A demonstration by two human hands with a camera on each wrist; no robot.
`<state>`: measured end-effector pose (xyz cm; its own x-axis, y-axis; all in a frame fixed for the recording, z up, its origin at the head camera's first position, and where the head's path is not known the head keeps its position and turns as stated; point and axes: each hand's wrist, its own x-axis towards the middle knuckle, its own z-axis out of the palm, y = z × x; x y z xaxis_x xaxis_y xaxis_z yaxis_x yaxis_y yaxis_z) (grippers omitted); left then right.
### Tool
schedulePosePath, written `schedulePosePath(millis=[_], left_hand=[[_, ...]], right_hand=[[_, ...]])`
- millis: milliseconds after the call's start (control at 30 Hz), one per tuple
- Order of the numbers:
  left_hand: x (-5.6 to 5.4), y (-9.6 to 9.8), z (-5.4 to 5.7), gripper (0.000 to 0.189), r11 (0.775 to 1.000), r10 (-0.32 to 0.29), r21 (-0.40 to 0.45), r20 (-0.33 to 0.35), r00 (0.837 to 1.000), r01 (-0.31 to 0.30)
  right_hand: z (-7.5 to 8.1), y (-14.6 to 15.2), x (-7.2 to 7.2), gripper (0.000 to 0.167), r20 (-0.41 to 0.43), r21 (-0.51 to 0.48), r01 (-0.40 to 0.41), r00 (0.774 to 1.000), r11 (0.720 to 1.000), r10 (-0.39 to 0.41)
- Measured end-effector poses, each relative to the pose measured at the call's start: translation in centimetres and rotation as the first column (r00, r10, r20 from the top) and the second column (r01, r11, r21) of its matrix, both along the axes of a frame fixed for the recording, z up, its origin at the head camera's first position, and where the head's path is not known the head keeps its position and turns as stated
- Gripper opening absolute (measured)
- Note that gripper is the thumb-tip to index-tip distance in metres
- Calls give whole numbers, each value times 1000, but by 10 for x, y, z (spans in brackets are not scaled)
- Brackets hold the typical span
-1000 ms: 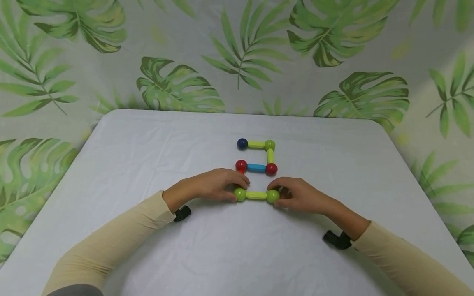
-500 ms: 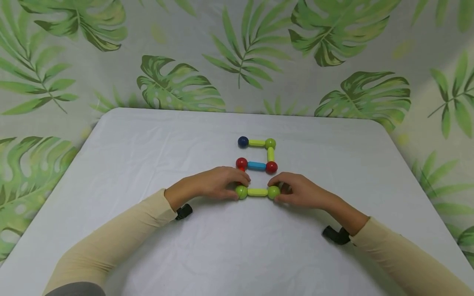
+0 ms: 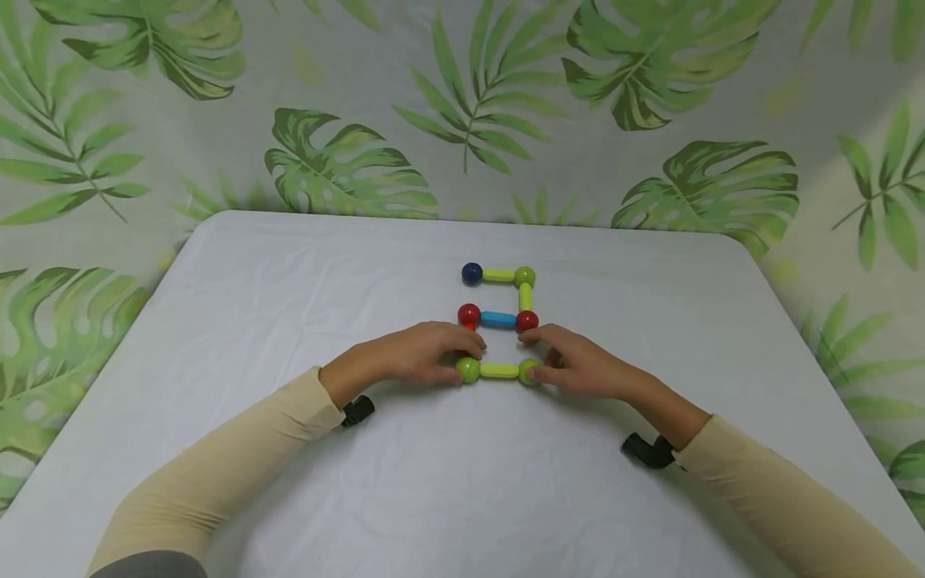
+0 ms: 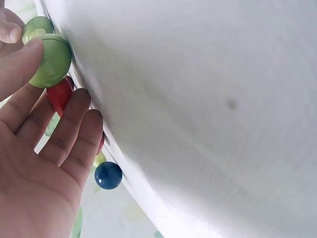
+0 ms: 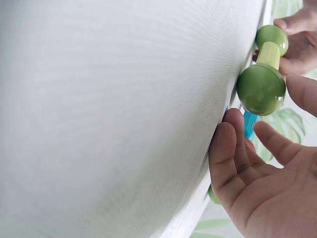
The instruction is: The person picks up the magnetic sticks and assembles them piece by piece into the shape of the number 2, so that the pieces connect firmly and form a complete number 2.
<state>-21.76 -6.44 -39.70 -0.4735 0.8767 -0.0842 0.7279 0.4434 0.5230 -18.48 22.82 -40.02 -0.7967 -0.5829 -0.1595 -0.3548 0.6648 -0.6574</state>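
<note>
A chain of balls and rods lies on the table. My left hand (image 3: 419,353) pinches the near-left green ball (image 4: 52,62), its fingers beside the short red rod (image 4: 59,95). A yellow-green rod (image 3: 499,370) joins that ball to the near-right green ball (image 5: 260,89). At this second ball my right hand (image 3: 588,361) has its thumb, with its other fingers spread away near the right red ball (image 3: 527,320). A blue rod (image 3: 498,319) links it to the left red ball (image 3: 469,315). Farther back, yellow-green rods lead through a green ball (image 3: 524,276) to a navy ball (image 3: 472,274).
The white-covered table (image 3: 325,265) extends around the chain on all sides. Behind it hangs a leaf-patterned cloth (image 3: 499,104). A black wrist camera (image 3: 357,411) sits below the left wrist, and another black camera (image 3: 646,451) is under the right wrist.
The whole chain has shifted slightly away from me. My right fingers have come off the near-right ball and moved toward the right red ball. My left hand keeps its hold.
</note>
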Motion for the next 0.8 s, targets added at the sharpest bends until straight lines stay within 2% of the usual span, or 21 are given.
schedulePosePath(millis=[433,600,800], left_hand=[[-6,-3,-3,39,999,40,-13,1,999,-40],[-7,-4,-3,39,1000,30,-2,-8,1000,-30],[-7,-4,-4,40,1000,28,-4,-22,999,-28]], right_hand=[[0,-3,-5,57,6,24,10,1000,1000,-11],[0,-3,-5,56,8,26,8,1000,1000,-8],[1,-1,-2,50,-27,30,-18,999,999,19]])
